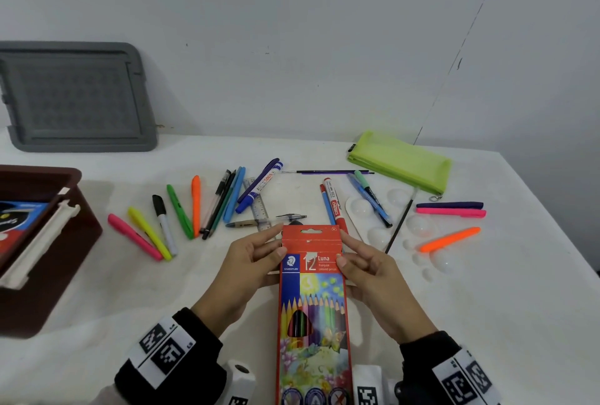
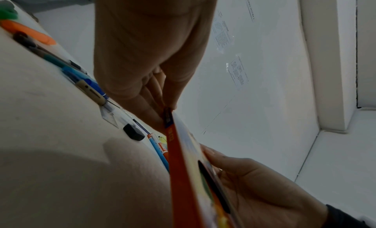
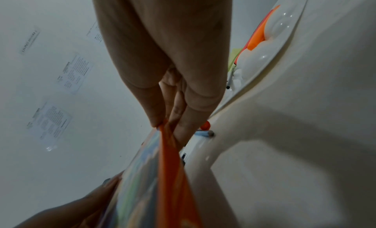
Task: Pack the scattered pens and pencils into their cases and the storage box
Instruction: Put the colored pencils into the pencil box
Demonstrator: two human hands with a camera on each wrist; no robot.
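Observation:
A red coloured-pencil box (image 1: 313,313) is held above the table's front, its flap end pointing away from me. My left hand (image 1: 251,263) pinches its upper left edge, thumb on the front. My right hand (image 1: 367,270) pinches the upper right edge the same way. In the left wrist view the box (image 2: 181,170) shows edge-on between thumb and fingers; the right wrist view shows its orange side (image 3: 171,175). Several pens, markers and highlighters (image 1: 194,206) lie scattered beyond it. A lime green pencil pouch (image 1: 399,161) lies at the back right. A brown storage box (image 1: 48,242) stands at the left.
A grey lid (image 1: 74,96) leans on the wall at the back left. A white paint palette (image 1: 418,226) lies right of the pencil box, with an orange highlighter (image 1: 449,239) and pink and purple pens (image 1: 451,209) by it. A clear ruler (image 1: 259,206) lies among the pens.

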